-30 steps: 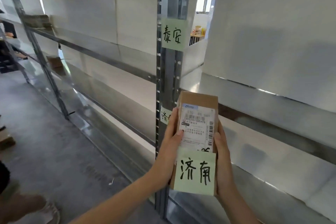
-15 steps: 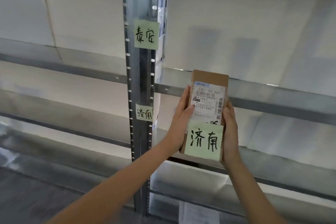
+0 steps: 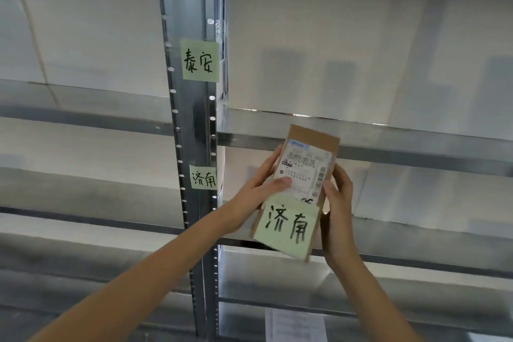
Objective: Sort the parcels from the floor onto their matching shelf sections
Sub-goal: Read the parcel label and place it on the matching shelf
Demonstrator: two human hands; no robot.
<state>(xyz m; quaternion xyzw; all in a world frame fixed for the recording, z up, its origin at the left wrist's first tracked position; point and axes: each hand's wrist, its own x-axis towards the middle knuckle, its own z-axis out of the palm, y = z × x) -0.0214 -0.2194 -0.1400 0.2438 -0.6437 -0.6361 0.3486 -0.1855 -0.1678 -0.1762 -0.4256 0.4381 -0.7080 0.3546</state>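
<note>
A flat brown cardboard parcel [image 3: 330, 141] with a white shipping label and a green note reading 济南 [image 3: 287, 226] is held up in front of the metal shelving. My left hand [image 3: 261, 197] grips its left edge, thumb on the label. Along the right edge lies my right hand [image 3: 337, 208]. The parcel is tilted a little to the right. On the shelf upright [image 3: 194, 125] a green tag reading 济南 [image 3: 204, 178] sits just left of the parcel, and a tag reading 泰安 [image 3: 200, 61] sits higher up.
Metal shelf boards [image 3: 416, 153] run left and right of the upright at several heights. A white sheet of paper [image 3: 295, 326] lies on a low shelf at the bottom. A pale wall stands behind the racks.
The view swung from the aisle to face the shelving upright. Both hands kept the parcel and carried it right of the 济南 tag, and it now tilts slightly.
</note>
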